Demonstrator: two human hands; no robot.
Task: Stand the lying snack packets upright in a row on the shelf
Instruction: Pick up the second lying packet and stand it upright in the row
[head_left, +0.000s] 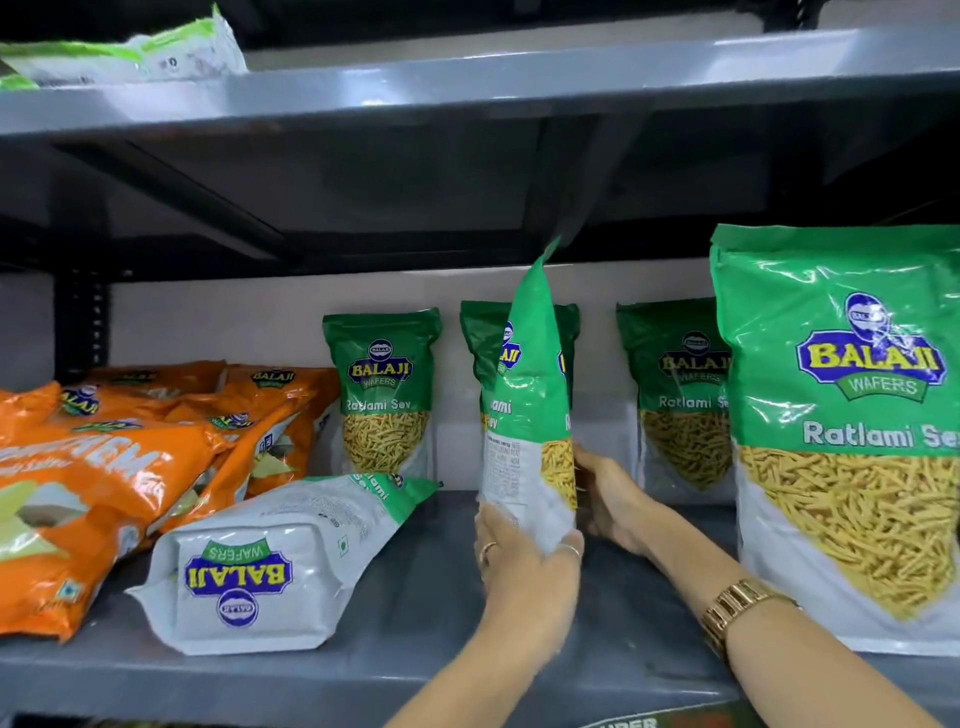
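Note:
A green and white Ratlami Sev packet (530, 415) stands upright, turned edge-on, in the middle of the grey shelf (426, 618). My left hand (524, 571) grips its bottom corner from the front. My right hand (613, 499) holds its lower right side from behind. One more packet of the same kind (270, 561) lies flat on its face to the left, base toward me. Three packets stand upright along the back wall: one at left (383, 389), one partly hidden behind the held packet (478, 343), one at right (675, 395). A large one (841, 426) stands at the front right.
Several orange snack packets (104, 478) lie piled at the shelf's left end. An upper shelf (467, 83) hangs close above, with a green and white packet (130, 52) lying on it. Bare shelf shows between the lying packet and my hands.

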